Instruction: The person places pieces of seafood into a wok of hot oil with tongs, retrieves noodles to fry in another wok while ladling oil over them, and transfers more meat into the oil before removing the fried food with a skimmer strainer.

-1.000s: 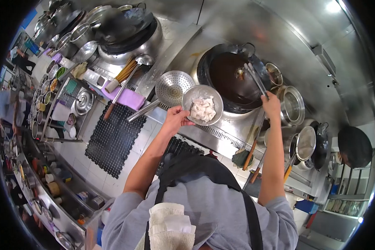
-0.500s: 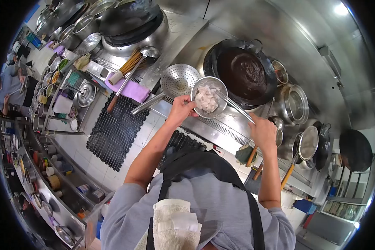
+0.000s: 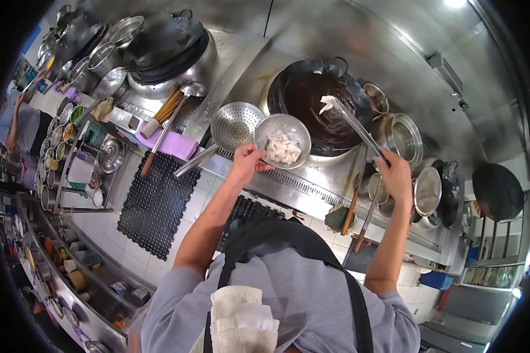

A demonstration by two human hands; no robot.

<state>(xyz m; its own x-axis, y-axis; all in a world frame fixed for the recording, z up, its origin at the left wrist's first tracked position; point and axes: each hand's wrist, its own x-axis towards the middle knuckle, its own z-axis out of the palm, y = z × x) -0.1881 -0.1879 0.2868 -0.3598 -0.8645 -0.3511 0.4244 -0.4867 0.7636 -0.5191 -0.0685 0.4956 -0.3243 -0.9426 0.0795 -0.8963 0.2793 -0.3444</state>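
Note:
My left hand [image 3: 249, 163] grips the rim of a metal bowl [image 3: 265, 126] in front of the stove. Pale, wet-looking slices, perhaps raw meat or fish [image 3: 282, 149], lie inside it. In my right hand [image 3: 396, 175] is a pair of metal tongs [image 3: 359, 128], reaching up and left over a black wok [image 3: 275, 97]. A pale slice [image 3: 327, 105] hangs at their tips above the dark liquid [image 3: 300, 97] in the wok. To the bowl's left rests a perforated strainer [image 3: 232, 117], partly behind the bowl.
Further left are a long-handled ladle [image 3: 192, 89], a bamboo brush [image 3: 165, 112] and a purple cloth [image 3: 171, 144]. Metal pots [image 3: 407, 138] and a mesh skimmer [image 3: 427, 191] stand right of the wok. A black mat [image 3: 159, 203] covers some floor. Another person [image 3: 23, 126] is at far left.
The tongs have moved from the bowl to above the wok, carrying a pale slice. My right hand has shifted right; the bowl stays in my left hand. The view has turned slightly.

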